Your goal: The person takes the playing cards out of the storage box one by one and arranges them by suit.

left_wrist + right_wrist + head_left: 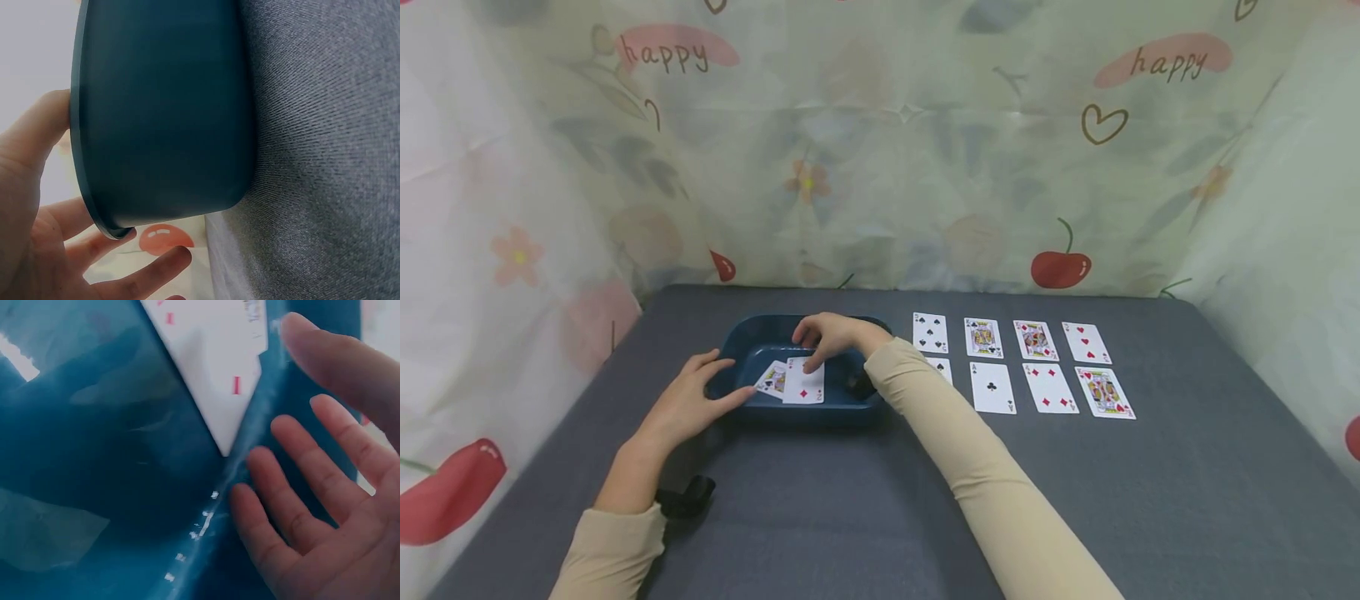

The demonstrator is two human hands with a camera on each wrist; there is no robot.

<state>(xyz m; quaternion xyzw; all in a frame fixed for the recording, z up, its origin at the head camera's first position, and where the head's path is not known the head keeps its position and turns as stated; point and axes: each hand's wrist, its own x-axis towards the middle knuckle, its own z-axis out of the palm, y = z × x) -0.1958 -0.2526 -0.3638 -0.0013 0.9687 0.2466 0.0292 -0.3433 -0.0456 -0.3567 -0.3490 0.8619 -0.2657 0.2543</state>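
A dark blue tray lies on the table, with a diamond card partly over a face card inside it. At the tray's left end, my left hand holds the near corner. In the left wrist view its thumb reaches over the rim, while other fingers spread around the end. My right hand hovers over the tray, thumb above the diamond card. Its fingers look loosely bent and apart in the right wrist view, with nothing between them and the thumb.
Right of the tray, several face-up cards form two rows, including a heart card, a king and a club card. My right sleeve partly covers one spot-card. A patterned curtain stands behind the grey table.
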